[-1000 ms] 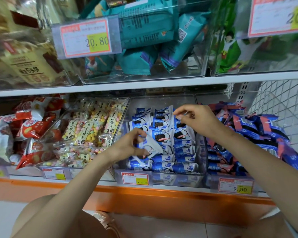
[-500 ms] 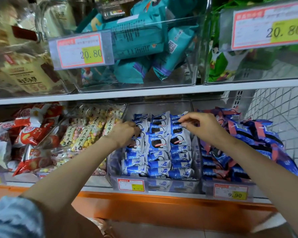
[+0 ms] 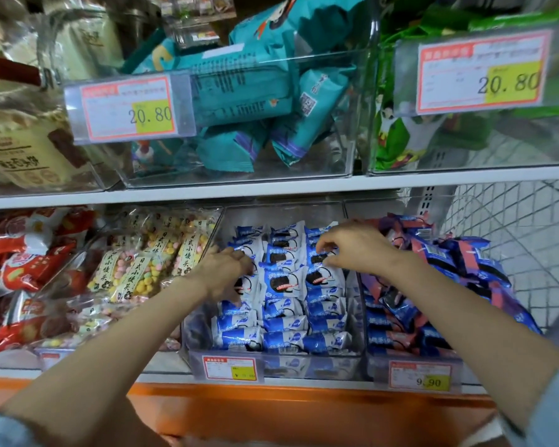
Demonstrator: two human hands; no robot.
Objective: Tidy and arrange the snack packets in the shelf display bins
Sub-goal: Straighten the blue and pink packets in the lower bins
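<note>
A clear bin [image 3: 304,366] on the lower shelf holds three rows of blue-and-white cookie packets [image 3: 284,321]. My left hand [image 3: 226,269] lies on the left row, fingers pressed into the packets there. My right hand [image 3: 352,246] hovers over the right row with thumb and fingers pinching the top edge of a packet [image 3: 320,256]. Both forearms reach in from below.
To the right stands a bin of blue-and-pink packets [image 3: 449,285], beside a wire mesh panel [image 3: 530,227]. To the left are bins of pastel ball snacks [image 3: 149,266] and red packets [image 3: 23,262]. The upper shelf carries teal packets [image 3: 255,91] and green packets [image 3: 410,133].
My left hand let go of the loose packet it held low in the bin and moved up to the left row. The right hand stayed at the right row. The camera tilted up.
</note>
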